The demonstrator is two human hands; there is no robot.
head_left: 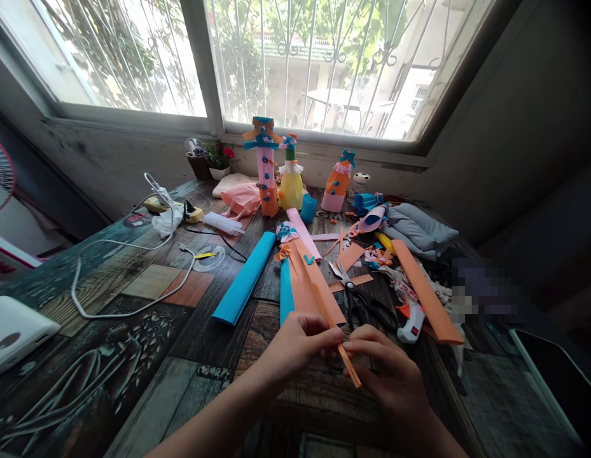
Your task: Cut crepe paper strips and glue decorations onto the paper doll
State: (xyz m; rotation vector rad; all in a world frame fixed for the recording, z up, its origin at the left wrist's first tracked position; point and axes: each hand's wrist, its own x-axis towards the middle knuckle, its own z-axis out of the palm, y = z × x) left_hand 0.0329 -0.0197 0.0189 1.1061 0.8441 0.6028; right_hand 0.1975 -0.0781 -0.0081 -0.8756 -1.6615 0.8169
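Between my two hands runs a narrow folded strip of orange crepe paper, its lower end pointing toward me. My left hand pinches it between thumb and fingers. Just below, my right hand closes on the same strip with its fingertips. Right beyond them lie a wide sheet of orange crepe paper and a blue piece. A pink and blue paper flower rests at the sheet's far end. Black-handled scissors lie partly opened near my right hand.
A blue crepe roll lies left, an orange roll right, beside a white glue gun. Decorated paper bottles stand near the window. A white cable loops across the table. A phone is at far right.
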